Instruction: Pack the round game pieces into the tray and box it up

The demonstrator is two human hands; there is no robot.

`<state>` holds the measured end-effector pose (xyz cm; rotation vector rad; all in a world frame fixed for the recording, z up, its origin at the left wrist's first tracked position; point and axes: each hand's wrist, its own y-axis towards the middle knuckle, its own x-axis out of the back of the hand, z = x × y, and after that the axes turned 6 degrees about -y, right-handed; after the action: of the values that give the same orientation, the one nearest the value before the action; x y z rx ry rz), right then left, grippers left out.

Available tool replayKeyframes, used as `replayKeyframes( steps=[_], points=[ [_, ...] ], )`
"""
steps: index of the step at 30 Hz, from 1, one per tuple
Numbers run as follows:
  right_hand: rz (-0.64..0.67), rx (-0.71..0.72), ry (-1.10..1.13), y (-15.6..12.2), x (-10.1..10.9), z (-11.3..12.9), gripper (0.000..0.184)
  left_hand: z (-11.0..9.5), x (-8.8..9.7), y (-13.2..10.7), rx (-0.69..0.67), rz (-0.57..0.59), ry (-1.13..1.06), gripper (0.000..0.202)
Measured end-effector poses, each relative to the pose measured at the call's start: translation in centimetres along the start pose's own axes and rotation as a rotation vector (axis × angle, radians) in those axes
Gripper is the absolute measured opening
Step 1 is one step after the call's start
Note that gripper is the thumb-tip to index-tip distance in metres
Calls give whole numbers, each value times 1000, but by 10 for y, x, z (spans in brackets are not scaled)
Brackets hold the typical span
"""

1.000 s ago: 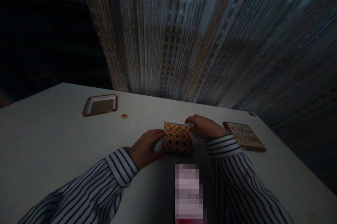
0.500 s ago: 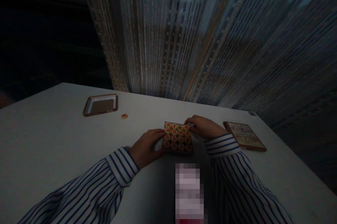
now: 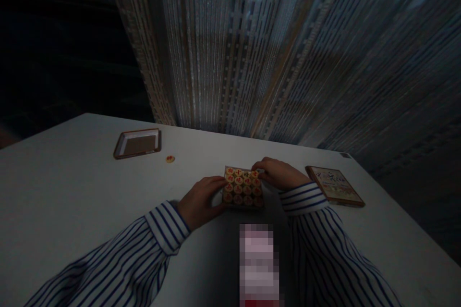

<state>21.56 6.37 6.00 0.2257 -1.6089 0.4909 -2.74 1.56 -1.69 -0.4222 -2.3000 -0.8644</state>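
- A shallow box point(image 3: 242, 188) packed with round pale pieces marked in red lies flat on a white table point(image 3: 72, 191), near its front edge and directly before the person.
- The left hand point(image 3: 197, 201) is cupped against the box's left side, fingers curled round the edge and holding it.
- The right hand point(image 3: 279, 172) rests at the far right corner of the box, its fingers drawn narrow over the corner pieces; in the dim light it cannot be told whether they grip a piece or the rim.
- Both wrists emerge from blue-and-white striped sleeves point(image 3: 165, 223).
- A flat printed lid point(image 3: 334, 185) with a brown border lies just right of the right wrist, near the table's right edge.
- One loose piece point(image 3: 170, 158) sits alone on the table, well left of the box.
- Just beyond it lies a brown-rimmed tray point(image 3: 137, 143).
- A striped curtain point(image 3: 270, 57) hangs behind the table.
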Motion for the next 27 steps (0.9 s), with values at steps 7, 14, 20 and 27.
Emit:
replayKeyframes(
  steps=[7,14,20,27],
  points=[
    [-7,7,10,0,-1,0,33,0,0,0,2,-2,7,48],
    [-8,28,41,2,-2,-1,34,-2,1,1,3,5,-17,48],
    [-21,37,34,2,-3,-1,35,-1,0,0,9,5,-19,48],
    [-19,38,41,3,-5,-2,33,-2,2,1,0,14,-22,48]
  ],
)
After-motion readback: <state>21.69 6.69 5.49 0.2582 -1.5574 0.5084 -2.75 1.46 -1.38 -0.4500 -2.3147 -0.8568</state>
